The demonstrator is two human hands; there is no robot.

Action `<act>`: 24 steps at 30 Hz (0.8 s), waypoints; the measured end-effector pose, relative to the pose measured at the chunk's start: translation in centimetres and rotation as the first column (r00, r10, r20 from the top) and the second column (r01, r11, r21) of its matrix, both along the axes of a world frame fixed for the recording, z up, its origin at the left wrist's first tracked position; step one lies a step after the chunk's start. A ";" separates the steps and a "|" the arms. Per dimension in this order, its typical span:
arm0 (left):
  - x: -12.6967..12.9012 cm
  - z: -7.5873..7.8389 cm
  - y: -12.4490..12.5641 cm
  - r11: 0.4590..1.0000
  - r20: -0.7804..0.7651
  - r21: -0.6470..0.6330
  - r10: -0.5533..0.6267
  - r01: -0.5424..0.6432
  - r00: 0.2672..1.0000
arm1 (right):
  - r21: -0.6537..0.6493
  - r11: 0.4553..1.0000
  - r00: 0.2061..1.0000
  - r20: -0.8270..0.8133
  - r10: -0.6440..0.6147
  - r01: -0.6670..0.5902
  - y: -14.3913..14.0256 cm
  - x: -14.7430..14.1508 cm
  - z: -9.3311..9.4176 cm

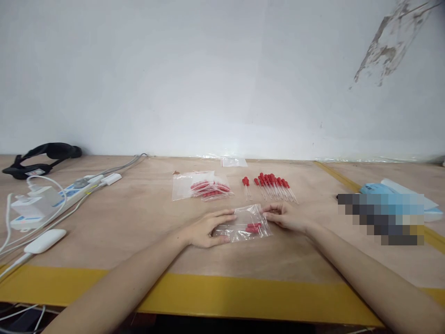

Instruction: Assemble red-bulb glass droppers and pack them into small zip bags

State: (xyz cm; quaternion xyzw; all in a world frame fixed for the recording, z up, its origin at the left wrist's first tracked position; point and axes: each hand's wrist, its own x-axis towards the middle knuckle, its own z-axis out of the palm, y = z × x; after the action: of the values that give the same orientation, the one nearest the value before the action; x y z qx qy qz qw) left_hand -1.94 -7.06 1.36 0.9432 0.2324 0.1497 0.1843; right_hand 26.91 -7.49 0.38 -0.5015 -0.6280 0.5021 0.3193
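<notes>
left hand (205, 229), clear bag (245, 222) between, right hand (285, 216)

This looks like a small packing or assembly workshop. A bare plywood counter (139, 232) edged with yellow tape (222, 297) stands against a plain white wall with flaking paint. On the counter, left of a row of red-capped droppers (273, 185), lie filled clear bags (205, 188), and farther left a power strip (52, 199) with chargers.
</notes>
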 end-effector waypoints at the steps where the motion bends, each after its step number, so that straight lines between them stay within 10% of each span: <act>1: 0.0 0.0 0.0 1.000 -0.006 -0.003 -0.002 0.002 1.000 | 0.004 0.997 0.997 0.013 -0.072 0.072 0.3 0.2 0.1; 10: 0.0 0.0 0.2 0.998 0.006 -0.051 -0.035 0.035 0.999 | 0.470 0.836 0.801 0.362 -0.476 0.284 7.8 -3.2 1.8; 15: 0.0 0.4 -0.1 0.997 0.003 -0.048 -0.057 0.057 0.998 | 0.439 0.814 0.666 0.480 -0.570 0.381 11.3 -6.5 1.5; 24: -0.1 0.4 -0.2 0.999 -0.068 0.000 -0.035 0.035 0.997 | 0.398 0.813 0.722 0.394 -0.570 0.425 11.3 -5.4 2.3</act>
State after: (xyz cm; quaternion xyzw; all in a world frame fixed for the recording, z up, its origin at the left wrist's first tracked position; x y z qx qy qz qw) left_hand -2.04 -7.21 1.80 0.9519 0.2217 0.1142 0.1782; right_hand 21.52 3.77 2.63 -0.7137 -0.5927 0.1564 0.3388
